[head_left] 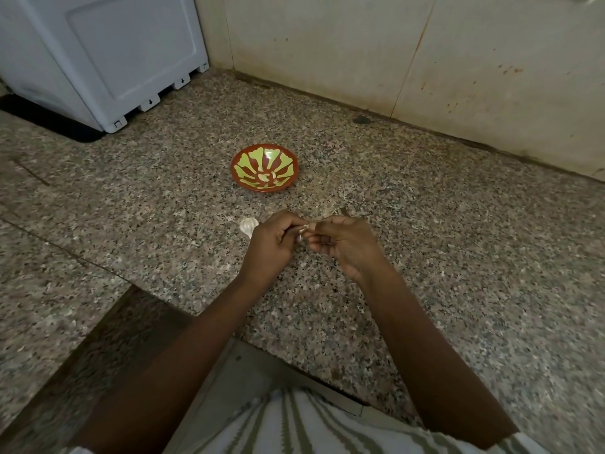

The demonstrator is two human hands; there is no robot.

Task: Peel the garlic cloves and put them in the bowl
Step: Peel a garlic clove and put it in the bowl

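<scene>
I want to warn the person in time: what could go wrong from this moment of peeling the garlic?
1. The left hand and the right hand pinch the small clove over the counter, short of the bowl; if it slips, it likely lands on the stone.
2. The garlic bulb lies close beside the left hand; a wrist move might knock it away.
</scene>
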